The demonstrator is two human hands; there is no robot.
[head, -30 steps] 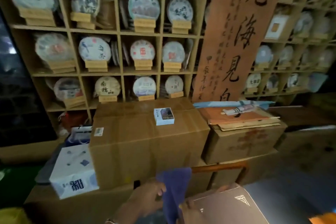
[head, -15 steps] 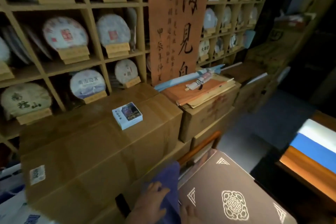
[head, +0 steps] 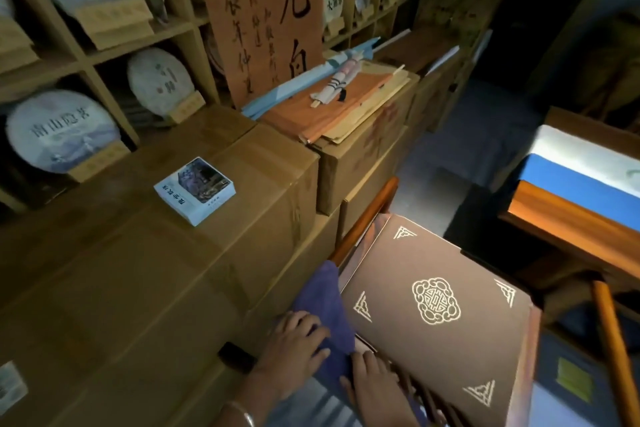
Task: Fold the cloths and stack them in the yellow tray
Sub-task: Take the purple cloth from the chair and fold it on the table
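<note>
A purple cloth (head: 325,308) lies at the bottom centre, between a big cardboard box and a brown patterned box, over the near end of a wooden chair rail (head: 367,218). My left hand (head: 294,347) rests on the cloth's left side with its fingers laid fairly straight across it. Just right of it, my right hand (head: 374,388) touches the cloth's lower edge with its fingers extended. How the cloth is folded under the hands is hidden. No yellow tray is in view.
The brown box with a gold emblem (head: 436,315) sits on the chair at the right. Large cardboard boxes (head: 173,270) fill the left, with a small white box (head: 195,189) on top. Shelves of tea cakes stand behind. A table with a blue-and-white cover (head: 581,184) stands at right.
The view has swung right and down. The cloth, held up between both hands a second ago, now lies low with both hands resting on it.
</note>
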